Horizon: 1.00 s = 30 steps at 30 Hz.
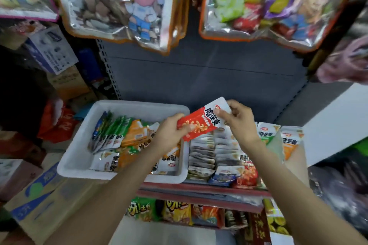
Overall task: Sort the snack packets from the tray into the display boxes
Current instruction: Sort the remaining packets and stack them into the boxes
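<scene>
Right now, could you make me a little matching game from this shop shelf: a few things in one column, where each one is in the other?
Things:
1. red packet
2. white tray
3. green packets
4. pig cartoon bag

Places:
A. hanging above the shelf
B. standing in the tray's far left part
C. held between both hands
D. on the shelf, left of the display boxes

Pairs: 1-C, 2-D, 3-B, 4-A. The left hand grips the packet's lower end, the right hand its top.
</scene>
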Each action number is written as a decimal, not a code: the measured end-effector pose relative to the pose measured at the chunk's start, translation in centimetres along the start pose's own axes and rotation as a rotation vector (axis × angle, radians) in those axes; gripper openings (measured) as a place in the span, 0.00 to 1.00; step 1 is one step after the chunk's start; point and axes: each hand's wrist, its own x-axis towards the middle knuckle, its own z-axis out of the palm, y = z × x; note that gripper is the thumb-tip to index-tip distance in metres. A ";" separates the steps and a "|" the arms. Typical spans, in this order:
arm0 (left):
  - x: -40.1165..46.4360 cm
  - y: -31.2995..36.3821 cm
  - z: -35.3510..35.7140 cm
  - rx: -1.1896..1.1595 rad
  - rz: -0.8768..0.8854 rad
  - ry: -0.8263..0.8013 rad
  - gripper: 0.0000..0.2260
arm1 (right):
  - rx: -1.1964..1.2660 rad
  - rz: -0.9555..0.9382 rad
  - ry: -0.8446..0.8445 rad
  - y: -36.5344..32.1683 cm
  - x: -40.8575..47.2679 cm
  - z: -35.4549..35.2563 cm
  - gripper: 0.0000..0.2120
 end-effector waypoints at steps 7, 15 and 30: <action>1.1 4.1 6.6 0.280 0.114 -0.146 0.43 | -0.161 -0.100 0.267 0.6 -0.4 -9.7 0.07; 0.1 5.0 9.9 0.813 0.182 -0.361 0.51 | -0.561 -0.186 0.053 2.6 -0.4 -15.4 0.10; -0.3 5.5 10.0 0.801 0.158 -0.366 0.46 | -0.927 -0.028 -0.413 6.5 2.7 -11.8 0.12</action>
